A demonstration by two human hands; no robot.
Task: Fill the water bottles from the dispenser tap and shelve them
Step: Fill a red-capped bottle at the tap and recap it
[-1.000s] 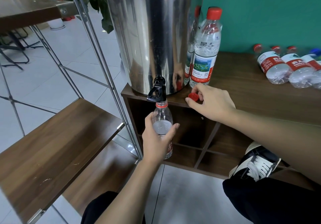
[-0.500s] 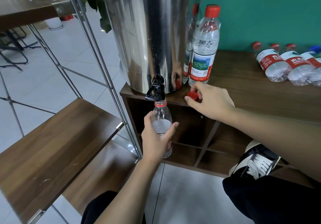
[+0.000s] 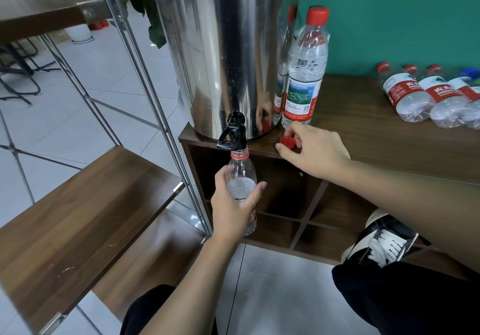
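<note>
My left hand (image 3: 233, 210) has its grip wrapped around the open bottle (image 3: 241, 178), thumb on one side and fingers curled round the other, and I'm holding it upright with its mouth right under the black tap (image 3: 232, 134) of the steel dispenser (image 3: 220, 49). The neck's red ring sits just below the spout. The water level shows around the bottle's shoulder, just above my fingers.

My right hand (image 3: 314, 153) is up on the table (image 3: 376, 142), pinching the loose red cap (image 3: 287, 143) between thumb and fingertips, right at the table's front edge, near the foot of the dispenser. So both grips are closed on something: bottle in the left, cap in the right.

Just behind my right hand there's a capped bottle (image 3: 305, 75) standing upright beside the dispenser, looks full, and it's mirrored in the steel. Further right on the table a row of lying bottles (image 3: 428, 95) rests on their sides, packed close together, most with red caps and one with a blue cap at the far end.

To my left is the wood shelf (image 3: 78, 204) on a metal frame, sitting lower than the table. Under the table are open cubby compartments, and my shoe (image 3: 384, 241) pokes in by the bottom right one.
</note>
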